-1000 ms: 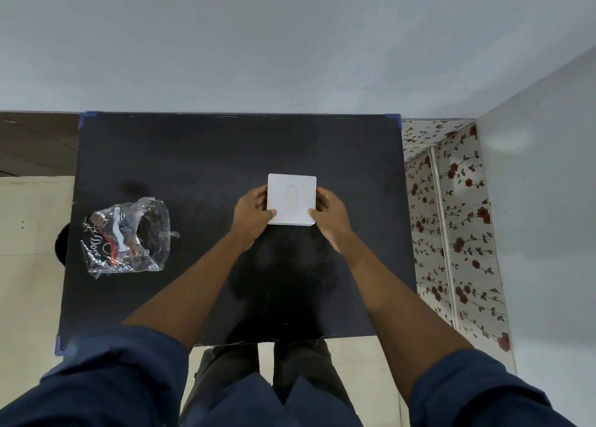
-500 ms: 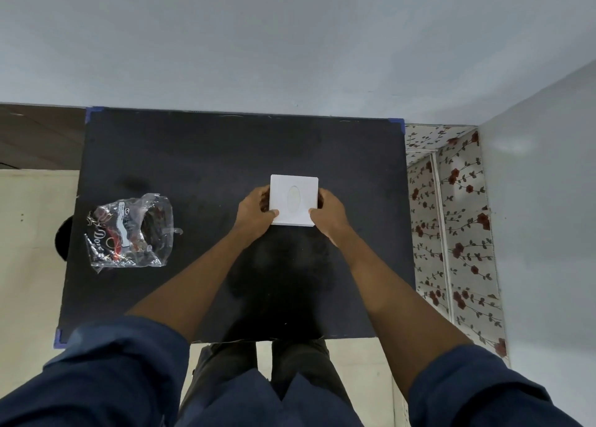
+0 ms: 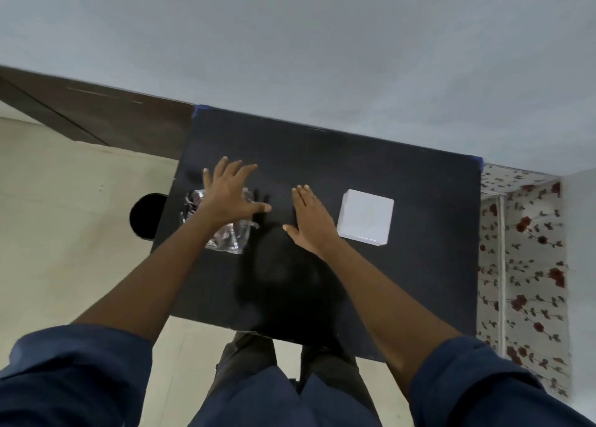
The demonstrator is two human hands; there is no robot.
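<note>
Left hand: the left hand (image 3: 230, 197) is reaching palm down with fingers spread wide, gripping nothing; whether it is touching the bag yet, I cannot tell.
Right hand: the right hand (image 3: 311, 221) is hovering flat, fingers straight and pressed together, holding nothing.
Bag: the crumpled clear plastic bag with small red and white contents (image 3: 230, 238) is lying near the table's left edge, partly under the left hand.
Handling: it is probably going to feel light, soft and slippery; pinching a bunched fold is looking safer than pressing flat.
Box: the white square cardboard box (image 3: 366, 217) is sitting just beside the right hand, apart.
Surface: the matt black square table (image 3: 354, 155) is carrying both.
Room: a pale grey wall (image 3: 290, 55), cream floor (image 3: 80, 217) and rose-patterned panel (image 3: 529, 265) are surrounding it.
</note>
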